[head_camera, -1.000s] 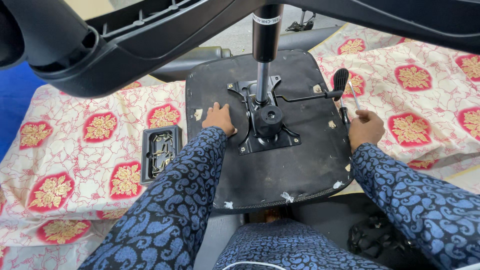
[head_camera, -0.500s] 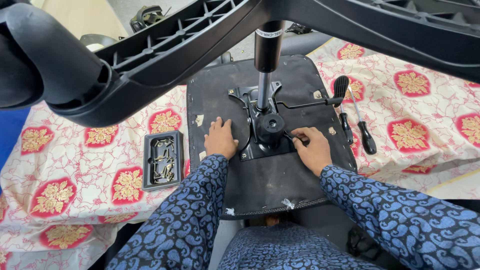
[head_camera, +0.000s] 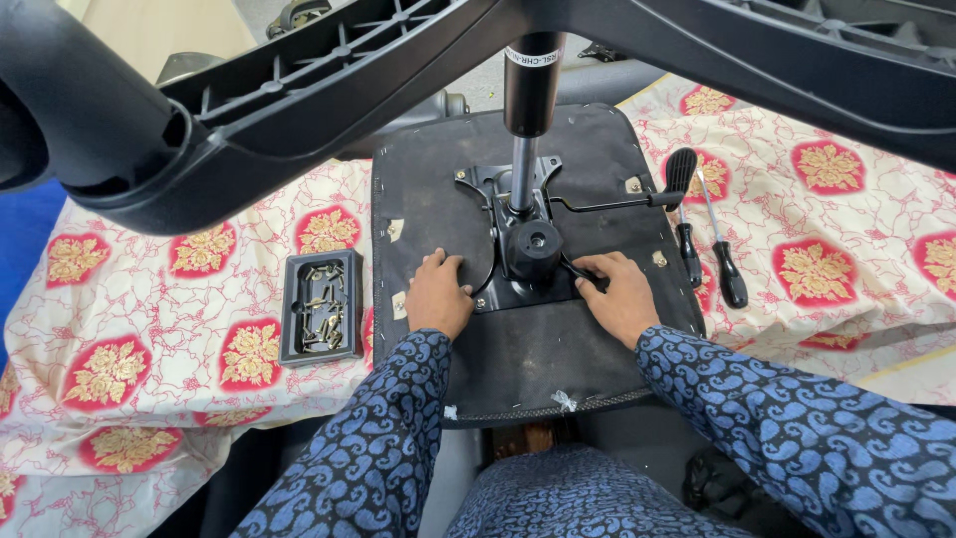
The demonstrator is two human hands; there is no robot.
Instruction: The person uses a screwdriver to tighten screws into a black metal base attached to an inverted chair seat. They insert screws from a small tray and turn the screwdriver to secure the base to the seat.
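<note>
An upturned black chair seat (head_camera: 543, 349) lies in front of me with a black metal tilt mechanism (head_camera: 523, 254) bolted to its underside. A gas-lift column (head_camera: 531, 90) rises from the mechanism to the black star base (head_camera: 299, 100) overhead. My left hand (head_camera: 438, 294) presses on the left edge of the mechanism plate. My right hand (head_camera: 617, 294) rests on its right edge, fingers curled around a thin metal lever there. A long black-handled lever (head_camera: 637, 204) sticks out to the right.
Two black-handled screwdrivers (head_camera: 687, 249) (head_camera: 725, 254) lie right of the seat on a white cloth with red and gold flowers (head_camera: 149, 329). A black tray of screws (head_camera: 321, 307) sits to the left. Chair armrests and wheels stand behind.
My right hand left the screwdrivers at the right and came onto the right side of the mechanism. My left hand stayed on the plate. The view moved closer.
</note>
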